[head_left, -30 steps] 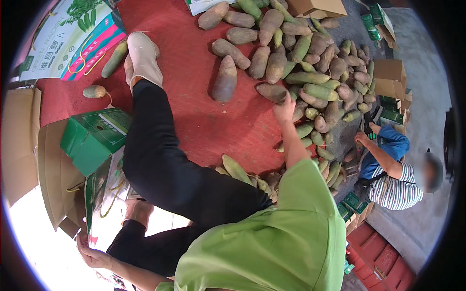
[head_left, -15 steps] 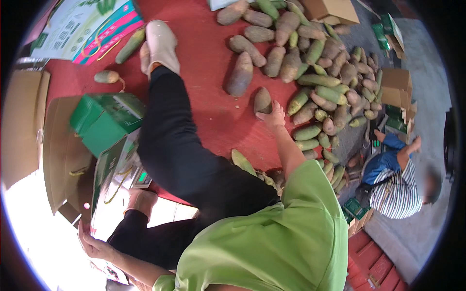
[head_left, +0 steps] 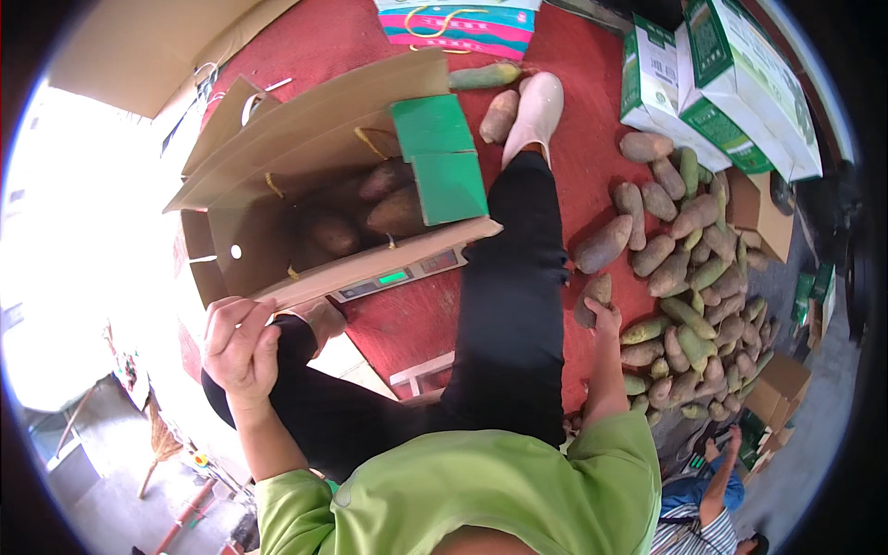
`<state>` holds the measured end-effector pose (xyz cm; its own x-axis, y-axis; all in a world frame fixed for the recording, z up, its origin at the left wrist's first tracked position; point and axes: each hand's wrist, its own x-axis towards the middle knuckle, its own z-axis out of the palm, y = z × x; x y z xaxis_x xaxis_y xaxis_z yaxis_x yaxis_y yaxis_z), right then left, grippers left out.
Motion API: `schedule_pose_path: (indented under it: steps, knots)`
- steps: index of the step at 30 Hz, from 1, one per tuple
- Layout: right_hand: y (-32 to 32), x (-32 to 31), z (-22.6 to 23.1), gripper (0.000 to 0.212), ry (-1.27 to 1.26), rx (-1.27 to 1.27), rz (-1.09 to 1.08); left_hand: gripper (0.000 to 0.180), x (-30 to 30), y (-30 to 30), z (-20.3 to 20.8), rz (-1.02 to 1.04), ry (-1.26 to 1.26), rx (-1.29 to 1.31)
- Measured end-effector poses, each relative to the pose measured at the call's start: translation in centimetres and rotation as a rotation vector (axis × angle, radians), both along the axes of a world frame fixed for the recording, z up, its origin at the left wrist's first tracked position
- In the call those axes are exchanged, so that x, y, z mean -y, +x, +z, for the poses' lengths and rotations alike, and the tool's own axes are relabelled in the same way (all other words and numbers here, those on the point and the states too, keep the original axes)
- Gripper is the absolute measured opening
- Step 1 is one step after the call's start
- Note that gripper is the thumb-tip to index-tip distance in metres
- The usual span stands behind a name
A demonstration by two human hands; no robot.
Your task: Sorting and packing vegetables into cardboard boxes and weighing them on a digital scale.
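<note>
My right hand (head_left: 606, 326) is closed around a brownish root, which looks like a radish (head_left: 593, 301), over the red floor just left of the pile. My left hand (head_left: 242, 350) is at the near left corner of an open carton (head_left: 324, 268), its fingers bent in a pinch at the flap's edge. Inside the carton lie several brownish radishes (head_left: 333, 231), partly in shadow. Yellow cords and a green flap (head_left: 450, 185) show on the carton. It rests on a digital scale (head_left: 400, 276) with a lit green display.
A large pile of brown and green radishes (head_left: 712, 314) spreads at the right. White-green boxes (head_left: 740, 83) stand far right. A pink-blue striped bag (head_left: 458, 32) stands beyond my pale boot (head_left: 538, 106). A co-worker (head_left: 703, 509) sits lower right; a broom (head_left: 162, 437) leans lower left.
The view has swung left, bringing the carton's inside and its radishes into sight. My right hand still holds the radish; my left hand remains at the carton's corner.
</note>
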<state>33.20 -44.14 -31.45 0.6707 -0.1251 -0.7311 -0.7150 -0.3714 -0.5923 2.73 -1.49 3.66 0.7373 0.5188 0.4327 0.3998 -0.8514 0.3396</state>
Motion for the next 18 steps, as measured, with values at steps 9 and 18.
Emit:
schedule_pose_path:
  steps: [9, 18]
  knots:
    - [3.9, -14.5, 22.4, 0.075, 0.332, 0.509, 0.461, 0.02, -0.5, -0.4, 0.8, -0.121, -0.072, 0.038]
    - [-0.4, -30.2, 38.3, 0.076, 0.48, 0.943, 1.166, 0.019, -0.6, -1.2, 1.0, -0.138, -0.106, 0.032]
